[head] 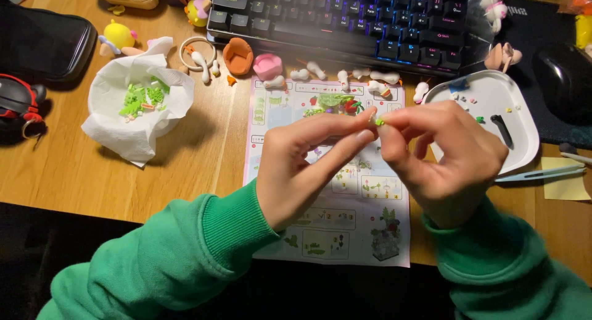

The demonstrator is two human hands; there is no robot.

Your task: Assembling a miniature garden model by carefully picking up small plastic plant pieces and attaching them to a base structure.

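Observation:
My left hand (308, 166) and my right hand (447, 159) meet above a printed instruction sheet (364, 233) on a wooden desk. Together their fingertips pinch a tiny light-green brick piece (378, 121). Both arms wear green sleeves. Just beyond the fingers, on the sheet's top edge, lies a small green and red brick cluster (338, 103). The hands hide the middle of the sheet.
A white tissue-lined bowl (105, 88) with green pieces sits at left. A white tray (493, 95) with small parts and a black tool stands at right. Keyboard (345, 14) at the back, black mouse (564, 76) far right, small toys and white parts (237, 56) between, black case (43, 39) far left.

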